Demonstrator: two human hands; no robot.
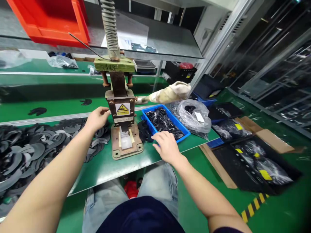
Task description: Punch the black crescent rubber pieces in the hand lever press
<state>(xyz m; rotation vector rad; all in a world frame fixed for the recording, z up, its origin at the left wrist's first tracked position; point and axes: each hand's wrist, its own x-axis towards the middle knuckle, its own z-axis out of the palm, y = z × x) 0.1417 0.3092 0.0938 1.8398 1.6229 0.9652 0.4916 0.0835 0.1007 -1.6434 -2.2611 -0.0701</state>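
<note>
My left hand (pixel 97 119) is beside the left side of a hand press (pixel 120 111), above a pile of flat, dark grey curved pieces (pixel 36 152). Its fingers are bent and drawn together; what they hold, if anything, is hidden. Over the near edge of a blue bin (pixel 186 133), my right hand (pixel 166 144) is open, thumb apart from the fingers, with nothing seen in it. Small black parts (pixel 161 119) fill the bin. A pale, translucent block (pixel 126 141) sits on the press base. More dark curved pieces (pixel 145 131) lie between press and bin.
The press's cloth-wrapped lever (pixel 170 93) sticks out to the right above the bin. Clear plastic bags (pixel 194 115) lie right of the bin. A red bin (pixel 55 26) rests on the shelf above. Black boxes with bagged parts (pixel 257 161) stand at the right.
</note>
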